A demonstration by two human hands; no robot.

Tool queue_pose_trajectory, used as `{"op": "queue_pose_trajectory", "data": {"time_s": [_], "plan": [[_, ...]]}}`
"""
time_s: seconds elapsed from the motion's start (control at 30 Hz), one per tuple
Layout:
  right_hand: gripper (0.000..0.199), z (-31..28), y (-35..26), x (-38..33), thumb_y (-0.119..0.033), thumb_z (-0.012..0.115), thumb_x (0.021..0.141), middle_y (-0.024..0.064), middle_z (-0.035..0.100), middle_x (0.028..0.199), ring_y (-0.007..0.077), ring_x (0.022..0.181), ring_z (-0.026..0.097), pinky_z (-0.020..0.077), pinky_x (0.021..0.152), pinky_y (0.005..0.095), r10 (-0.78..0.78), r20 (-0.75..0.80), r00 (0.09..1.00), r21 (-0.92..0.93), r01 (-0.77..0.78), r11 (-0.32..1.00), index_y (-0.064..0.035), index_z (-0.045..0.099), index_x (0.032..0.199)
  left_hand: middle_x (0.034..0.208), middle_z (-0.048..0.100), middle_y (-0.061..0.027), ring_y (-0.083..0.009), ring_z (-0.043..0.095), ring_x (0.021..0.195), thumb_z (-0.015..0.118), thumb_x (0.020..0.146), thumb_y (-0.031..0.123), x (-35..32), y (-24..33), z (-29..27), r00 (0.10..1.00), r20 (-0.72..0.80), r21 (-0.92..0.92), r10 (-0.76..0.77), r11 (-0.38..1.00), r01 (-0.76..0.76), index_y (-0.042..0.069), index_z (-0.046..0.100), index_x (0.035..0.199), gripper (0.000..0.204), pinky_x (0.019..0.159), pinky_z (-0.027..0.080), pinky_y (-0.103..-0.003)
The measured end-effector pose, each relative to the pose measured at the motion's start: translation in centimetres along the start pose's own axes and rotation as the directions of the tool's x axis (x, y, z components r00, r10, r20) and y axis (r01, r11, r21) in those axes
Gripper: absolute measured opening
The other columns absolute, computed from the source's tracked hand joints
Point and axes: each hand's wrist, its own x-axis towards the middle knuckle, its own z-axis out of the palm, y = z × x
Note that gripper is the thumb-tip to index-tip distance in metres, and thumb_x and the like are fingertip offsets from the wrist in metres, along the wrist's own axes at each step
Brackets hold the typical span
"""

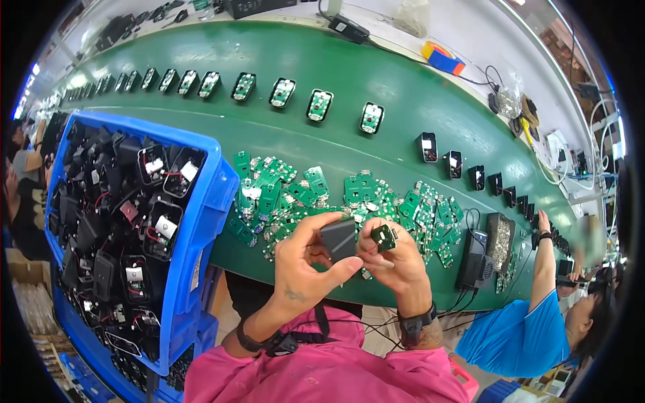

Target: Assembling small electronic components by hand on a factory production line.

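In front of my chest, my left hand (302, 262) is closed around a black plastic housing (339, 240), its smooth outer side facing up. My right hand (402, 264), just beside it, pinches a small green circuit board (383, 238) with a metal connector at one edge. The fingers of both hands nearly meet; whether wires link the housing and board cannot be made out. Beyond my hands lies a spread heap of loose green circuit boards (361, 188) on the green table (269, 131).
At left stands a blue crate (218, 181) full of black housings with wires. Housings fitted with green boards (320, 105) line the table's far side; open black housings (427, 147) continue rightward. A black boxy device (474, 260) with cables stands right, near a co-worker's blue sleeve (547, 322).
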Motion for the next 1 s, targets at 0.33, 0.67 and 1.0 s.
{"op": "queue_pose_trajectory", "data": {"time_s": [0.33,0.67,1.0], "plan": [[0.016,0.1,1.2,0.3,-0.014,0.056,0.096,0.0041,0.056,0.075,0.0093,0.058,0.046,0.0346,0.055,0.0261,0.032,0.011,0.999,-0.057,-0.031,0.998,0.0003,0.059,0.103,0.107,0.061,-0.0103,-0.0131,0.062,0.094,0.079,0.08,0.015,0.3,-0.5,-0.7,0.997,-0.082,-0.093,0.015,0.995,-0.022,-0.003,0.048,0.129,0.061,0.082,0.052,-0.026],[0.014,0.4,2.4,0.5,-0.016,0.059,0.096,0.0014,0.055,0.074,0.0067,0.056,0.046,0.0348,0.052,0.0238,-0.015,-0.085,0.996,-0.134,0.003,0.991,-0.0022,0.059,0.1,0.107,0.061,-0.0123,-0.0141,0.063,0.092,0.076,0.084,0.014,0.7,-1.1,-0.9,0.999,-0.054,-0.11,-0.01,0.994,0.004,0.0,0.043,0.133,0.061,0.076,0.055,-0.027],[0.009,2.2,3.3,0.5,-0.004,0.062,0.093,0.0004,0.058,0.085,0.0052,0.073,0.056,0.0448,0.058,0.0199,-0.614,-0.13,0.778,-0.825,0.259,0.503,0.0025,0.064,0.1,0.116,0.052,-0.0114,-0.014,0.055,0.097,0.058,0.089,0.005,0.1,-2.4,-0.7,0.987,0.156,-0.236,-0.041,0.969,0.077,0.005,0.027,0.143,0.062,0.077,0.051,-0.028]]}}
